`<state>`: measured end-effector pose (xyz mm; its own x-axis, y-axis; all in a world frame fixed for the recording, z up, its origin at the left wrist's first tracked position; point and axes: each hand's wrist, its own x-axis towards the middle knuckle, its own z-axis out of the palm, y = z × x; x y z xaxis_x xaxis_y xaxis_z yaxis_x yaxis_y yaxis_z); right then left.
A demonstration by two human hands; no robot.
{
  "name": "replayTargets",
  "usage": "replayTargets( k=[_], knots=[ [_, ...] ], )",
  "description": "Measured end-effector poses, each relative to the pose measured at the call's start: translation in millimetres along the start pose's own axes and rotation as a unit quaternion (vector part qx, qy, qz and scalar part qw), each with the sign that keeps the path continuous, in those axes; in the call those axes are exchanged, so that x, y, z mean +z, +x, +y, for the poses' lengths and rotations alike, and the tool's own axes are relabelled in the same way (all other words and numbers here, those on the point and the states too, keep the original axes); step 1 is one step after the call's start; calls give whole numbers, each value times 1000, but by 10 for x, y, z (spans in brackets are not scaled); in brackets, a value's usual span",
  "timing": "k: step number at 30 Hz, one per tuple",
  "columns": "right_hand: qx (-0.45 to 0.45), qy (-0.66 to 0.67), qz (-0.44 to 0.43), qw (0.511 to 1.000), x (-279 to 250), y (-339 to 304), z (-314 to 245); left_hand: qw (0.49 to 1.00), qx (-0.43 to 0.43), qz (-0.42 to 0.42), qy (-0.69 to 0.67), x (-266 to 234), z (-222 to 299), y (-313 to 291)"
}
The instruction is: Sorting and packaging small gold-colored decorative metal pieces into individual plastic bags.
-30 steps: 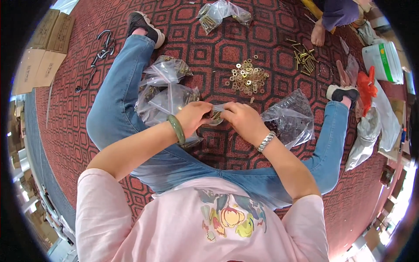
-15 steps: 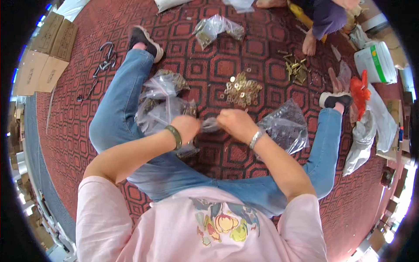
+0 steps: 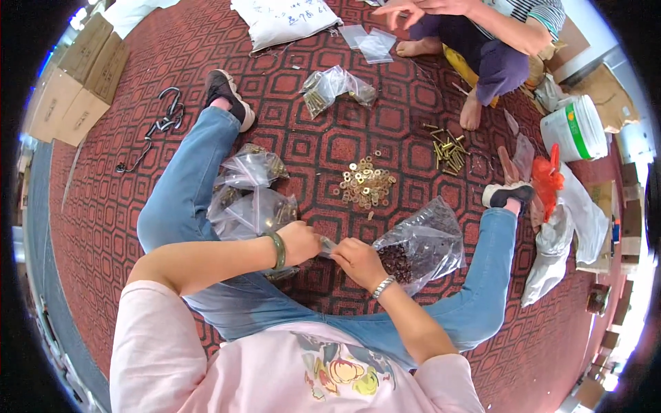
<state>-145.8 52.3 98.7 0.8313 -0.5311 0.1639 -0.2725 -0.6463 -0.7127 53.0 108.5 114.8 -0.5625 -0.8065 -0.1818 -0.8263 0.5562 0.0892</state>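
Note:
My left hand point(image 3: 301, 242), with a green bangle at its wrist, is closed on one side of a small clear plastic bag point(image 3: 328, 246). Pinching the other side is my right hand point(image 3: 359, 264), which has a metal watch band. Most of the bag is hidden by my fingers. Just beyond my hands lies a pile of brass-coloured washers point(image 3: 366, 184). A larger clear bag with small dark pieces point(image 3: 396, 263) rests beside my right hand. Next to my left hand, several filled zip bags point(image 3: 255, 208) lie against my leg.
Further off are a bag of metal parts point(image 3: 337, 88), loose brass-coloured bolts point(image 3: 449, 153), flat empty-looking bags point(image 3: 372, 45) and a white sack point(image 3: 286, 20). Another person point(image 3: 513, 41) sits at the far right near a white bucket point(image 3: 573, 129). Cardboard boxes point(image 3: 76, 82) stand at left.
My view has shifted, bringing more of the white sack and the other person's hands into the picture. My two hands are a little closer together, still holding the small bag.

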Motion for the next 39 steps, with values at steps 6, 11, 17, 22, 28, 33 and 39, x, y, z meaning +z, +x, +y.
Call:
replayTargets(
  k=[6,11,17,22,28,33,39],
  knots=[
    [15,-25,-25,999,42,-7,-40,1000,-9,-23,-14,-15,14,1],
    [-30,-16,31,999,80,81,-148,1000,11,10,-26,-29,-24,-38],
    [3,-33,2,999,110,78,-4,999,17,5,-28,50,-264,-159],
    [6,-47,-20,999,182,69,-23,998,39,40,-25,96,-468,-153],
    [5,-62,-36,997,192,88,-38,996,47,-78,12,-73,-322,-93],
    [-21,-33,-18,999,230,57,2,994,88,-65,22,-43,-265,-57],
    [-72,30,127,989,-319,457,-233,995,-36,-77,-48,-533,-231,-45]
  ],
)
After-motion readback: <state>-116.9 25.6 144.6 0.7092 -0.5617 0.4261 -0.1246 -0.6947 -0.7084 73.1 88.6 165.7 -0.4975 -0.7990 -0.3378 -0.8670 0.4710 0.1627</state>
